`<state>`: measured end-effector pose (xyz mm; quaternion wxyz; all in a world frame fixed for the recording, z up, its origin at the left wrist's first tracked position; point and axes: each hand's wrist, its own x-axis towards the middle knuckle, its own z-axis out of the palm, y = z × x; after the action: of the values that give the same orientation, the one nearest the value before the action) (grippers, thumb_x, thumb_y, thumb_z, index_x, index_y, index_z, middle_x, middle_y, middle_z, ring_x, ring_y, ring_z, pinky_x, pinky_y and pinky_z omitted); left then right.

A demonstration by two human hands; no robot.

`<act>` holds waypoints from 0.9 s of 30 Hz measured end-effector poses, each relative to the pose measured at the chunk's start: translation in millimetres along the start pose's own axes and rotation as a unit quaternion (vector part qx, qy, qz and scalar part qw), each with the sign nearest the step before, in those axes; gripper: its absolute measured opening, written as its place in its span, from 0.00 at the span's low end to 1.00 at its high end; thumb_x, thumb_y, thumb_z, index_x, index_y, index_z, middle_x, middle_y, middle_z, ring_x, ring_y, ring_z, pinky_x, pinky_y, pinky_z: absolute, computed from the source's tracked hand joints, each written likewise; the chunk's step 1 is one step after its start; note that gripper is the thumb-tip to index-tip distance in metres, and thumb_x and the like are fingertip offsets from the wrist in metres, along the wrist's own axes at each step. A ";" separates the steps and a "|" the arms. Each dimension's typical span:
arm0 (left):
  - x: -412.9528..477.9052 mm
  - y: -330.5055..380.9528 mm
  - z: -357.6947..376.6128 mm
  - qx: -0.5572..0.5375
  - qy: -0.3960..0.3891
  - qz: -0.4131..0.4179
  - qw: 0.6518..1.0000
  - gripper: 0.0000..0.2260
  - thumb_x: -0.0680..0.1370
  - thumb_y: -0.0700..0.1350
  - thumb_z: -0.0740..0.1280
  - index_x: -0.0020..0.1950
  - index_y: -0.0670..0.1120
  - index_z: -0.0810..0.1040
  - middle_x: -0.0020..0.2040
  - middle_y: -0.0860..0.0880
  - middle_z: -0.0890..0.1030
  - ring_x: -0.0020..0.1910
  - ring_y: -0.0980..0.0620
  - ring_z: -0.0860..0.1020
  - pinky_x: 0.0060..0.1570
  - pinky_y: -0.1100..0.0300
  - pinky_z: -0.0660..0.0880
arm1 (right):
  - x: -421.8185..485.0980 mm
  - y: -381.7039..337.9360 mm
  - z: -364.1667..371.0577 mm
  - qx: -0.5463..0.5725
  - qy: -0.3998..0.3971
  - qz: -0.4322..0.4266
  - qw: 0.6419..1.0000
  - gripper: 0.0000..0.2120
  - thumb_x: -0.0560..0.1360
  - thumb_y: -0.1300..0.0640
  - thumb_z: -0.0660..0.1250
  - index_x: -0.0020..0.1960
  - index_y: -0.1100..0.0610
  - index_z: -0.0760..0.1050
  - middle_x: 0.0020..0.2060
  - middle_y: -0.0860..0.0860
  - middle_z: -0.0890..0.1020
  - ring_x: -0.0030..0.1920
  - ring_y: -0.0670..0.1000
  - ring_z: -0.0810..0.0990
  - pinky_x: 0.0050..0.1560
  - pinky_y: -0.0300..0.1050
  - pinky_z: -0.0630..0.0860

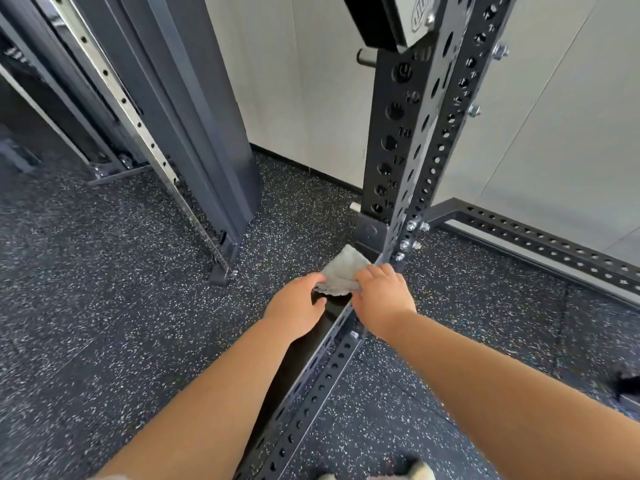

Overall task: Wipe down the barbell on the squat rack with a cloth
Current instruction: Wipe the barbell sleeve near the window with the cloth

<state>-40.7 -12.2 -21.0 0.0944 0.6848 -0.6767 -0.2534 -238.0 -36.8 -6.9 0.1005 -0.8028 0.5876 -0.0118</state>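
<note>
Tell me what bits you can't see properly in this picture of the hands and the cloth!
1. Barbell: none shows in the head view; the top edge cuts off the rack upright.
2. Cloth: its near edge is hidden under the left hand and right hand.
3. Dark thing at the right edge: cut off and blurred.
4. Pale shape at the bottom edge: cut off.

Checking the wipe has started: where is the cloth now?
Head view, just below centre: left hand and right hand hold the grey cloth on the floor rail, at the upright's foot.
</note>
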 end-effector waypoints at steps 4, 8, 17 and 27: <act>-8.8 3.3 -9.8 0.005 0.000 0.014 1.000 0.16 0.81 0.51 0.66 0.69 0.58 0.73 0.59 0.54 0.80 0.50 0.51 0.78 0.52 0.51 0.78 | -22.5 1.6 -5.3 0.055 -0.039 0.029 0.997 0.08 0.80 0.54 0.55 0.56 0.54 0.70 0.49 0.50 0.77 0.49 0.55 0.76 0.47 0.50 0.74; -17.6 10.8 -17.1 0.020 -0.019 0.035 0.999 0.16 0.82 0.52 0.66 0.69 0.56 0.75 0.62 0.56 0.81 0.57 0.53 0.80 0.58 0.51 0.79 | -43.5 10.3 -18.3 0.077 -0.042 0.052 0.995 0.09 0.79 0.60 0.56 0.58 0.53 0.69 0.46 0.49 0.75 0.40 0.53 0.78 0.37 0.50 0.78; -16.2 65.0 11.8 0.044 -0.057 0.133 0.989 0.16 0.83 0.51 0.65 0.71 0.54 0.75 0.65 0.54 0.80 0.60 0.52 0.79 0.62 0.50 0.77 | -111.1 56.9 -29.7 0.134 -0.013 0.189 0.973 0.01 0.81 0.53 0.62 0.51 0.50 0.72 0.40 0.46 0.79 0.37 0.47 0.80 0.37 0.46 0.82; -50.8 156.8 96.4 0.069 -0.182 0.249 0.949 0.18 0.84 0.53 0.64 0.73 0.54 0.72 0.60 0.55 0.79 0.53 0.54 0.79 0.56 0.53 0.79 | -242.4 121.9 -21.2 0.121 -0.016 0.341 0.932 0.04 0.75 0.51 0.65 0.43 0.48 0.72 0.33 0.44 0.80 0.33 0.47 0.80 0.32 0.45 0.80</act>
<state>-222.0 47.6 -18.1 -0.0179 0.4415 -0.8474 -0.2944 -430.6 154.0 16.5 0.2042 -0.5357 0.8186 -0.0346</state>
